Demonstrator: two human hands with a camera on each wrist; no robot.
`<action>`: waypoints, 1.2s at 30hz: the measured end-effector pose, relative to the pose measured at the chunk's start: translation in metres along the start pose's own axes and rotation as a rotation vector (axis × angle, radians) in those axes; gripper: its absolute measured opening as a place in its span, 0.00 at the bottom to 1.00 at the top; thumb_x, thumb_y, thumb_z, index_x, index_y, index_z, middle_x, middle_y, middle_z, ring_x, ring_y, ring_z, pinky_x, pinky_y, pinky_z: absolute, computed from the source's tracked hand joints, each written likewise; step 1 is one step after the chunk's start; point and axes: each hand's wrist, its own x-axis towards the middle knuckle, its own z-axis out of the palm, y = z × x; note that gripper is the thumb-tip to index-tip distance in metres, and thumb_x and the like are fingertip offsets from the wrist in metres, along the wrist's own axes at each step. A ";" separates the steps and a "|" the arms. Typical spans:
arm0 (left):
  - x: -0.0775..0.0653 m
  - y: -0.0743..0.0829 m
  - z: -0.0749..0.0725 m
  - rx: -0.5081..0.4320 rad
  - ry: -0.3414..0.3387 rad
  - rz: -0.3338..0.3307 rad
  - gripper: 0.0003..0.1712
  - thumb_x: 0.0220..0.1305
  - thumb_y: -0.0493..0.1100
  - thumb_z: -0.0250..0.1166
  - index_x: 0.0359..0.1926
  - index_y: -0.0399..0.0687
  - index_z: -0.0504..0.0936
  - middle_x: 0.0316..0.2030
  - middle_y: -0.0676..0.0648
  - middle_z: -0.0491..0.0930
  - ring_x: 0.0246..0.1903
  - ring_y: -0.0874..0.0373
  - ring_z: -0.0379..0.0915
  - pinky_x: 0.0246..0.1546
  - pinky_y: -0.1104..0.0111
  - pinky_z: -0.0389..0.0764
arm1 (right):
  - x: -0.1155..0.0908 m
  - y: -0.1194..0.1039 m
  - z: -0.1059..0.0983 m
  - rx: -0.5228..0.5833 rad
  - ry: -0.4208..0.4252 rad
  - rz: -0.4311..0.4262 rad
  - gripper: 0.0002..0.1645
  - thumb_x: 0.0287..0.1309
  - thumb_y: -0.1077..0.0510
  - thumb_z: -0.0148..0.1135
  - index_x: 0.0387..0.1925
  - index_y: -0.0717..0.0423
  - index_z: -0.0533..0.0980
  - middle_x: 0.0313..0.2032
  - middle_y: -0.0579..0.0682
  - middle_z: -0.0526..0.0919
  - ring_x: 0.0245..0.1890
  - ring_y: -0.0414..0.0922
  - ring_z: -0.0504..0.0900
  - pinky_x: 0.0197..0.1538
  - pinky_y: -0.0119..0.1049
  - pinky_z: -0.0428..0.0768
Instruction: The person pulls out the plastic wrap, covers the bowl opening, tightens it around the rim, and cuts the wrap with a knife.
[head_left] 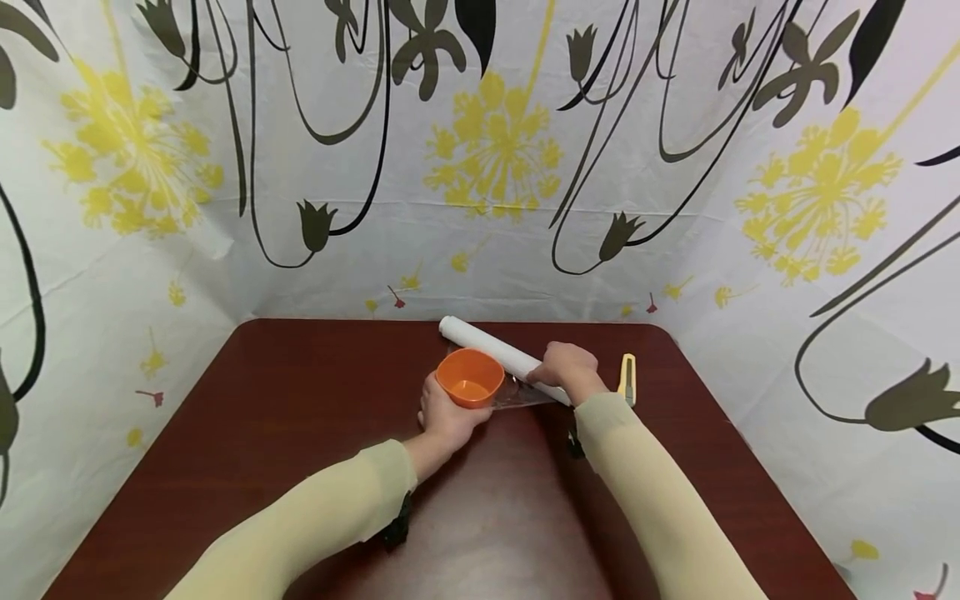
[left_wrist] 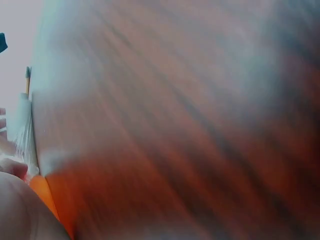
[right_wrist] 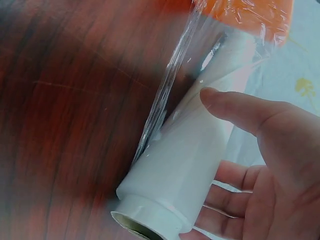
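Note:
My left hand [head_left: 447, 417] grips an orange bowl [head_left: 471, 377] by its side, the thumb near the front and the rim facing up. In the left wrist view part of this bowl [left_wrist: 44, 196] shows at the lower left. My right hand [head_left: 568, 367] holds the near end of a white roll of cling film [head_left: 491, 343] lying slantwise behind the bowl. Seen from the right wrist, its thumb [right_wrist: 225, 102] lies on top of the roll and the fingers reach round the far side. Clear film [right_wrist: 172, 75] stretches from the roll to the bowl, wrinkled over its side.
A yellow utility knife [head_left: 627, 379] lies right of my right hand on the dark red-brown table [head_left: 247, 467]. Behind the table and at its sides hangs a white cloth [head_left: 480, 258] with a flower print.

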 end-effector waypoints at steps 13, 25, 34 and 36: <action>0.013 -0.002 -0.020 0.049 -0.182 0.058 0.69 0.41 0.48 0.91 0.79 0.43 0.59 0.69 0.38 0.73 0.69 0.38 0.69 0.71 0.38 0.65 | -0.012 0.002 0.003 -0.007 -0.031 0.014 0.34 0.60 0.29 0.73 0.46 0.55 0.87 0.37 0.52 0.87 0.34 0.49 0.85 0.34 0.46 0.82; 0.039 -0.005 -0.041 -0.104 -0.415 0.113 0.68 0.45 0.39 0.91 0.80 0.40 0.57 0.73 0.36 0.69 0.71 0.39 0.71 0.74 0.45 0.77 | -0.031 -0.007 0.009 -0.036 -0.034 0.009 0.34 0.60 0.29 0.72 0.47 0.54 0.86 0.36 0.51 0.87 0.34 0.49 0.86 0.36 0.47 0.83; 0.063 -0.013 -0.057 -0.067 -0.564 0.144 0.67 0.44 0.41 0.92 0.79 0.44 0.58 0.73 0.39 0.71 0.71 0.43 0.72 0.77 0.47 0.74 | -0.042 -0.014 0.017 -0.060 -0.066 0.026 0.38 0.58 0.24 0.70 0.46 0.52 0.85 0.35 0.50 0.86 0.34 0.48 0.85 0.36 0.47 0.83; 0.068 -0.014 -0.061 -0.043 -0.597 0.140 0.69 0.45 0.43 0.92 0.80 0.45 0.57 0.74 0.40 0.70 0.72 0.43 0.71 0.77 0.47 0.74 | -0.044 -0.015 0.018 -0.054 -0.073 0.032 0.38 0.56 0.23 0.71 0.45 0.52 0.85 0.35 0.50 0.86 0.33 0.48 0.86 0.35 0.46 0.83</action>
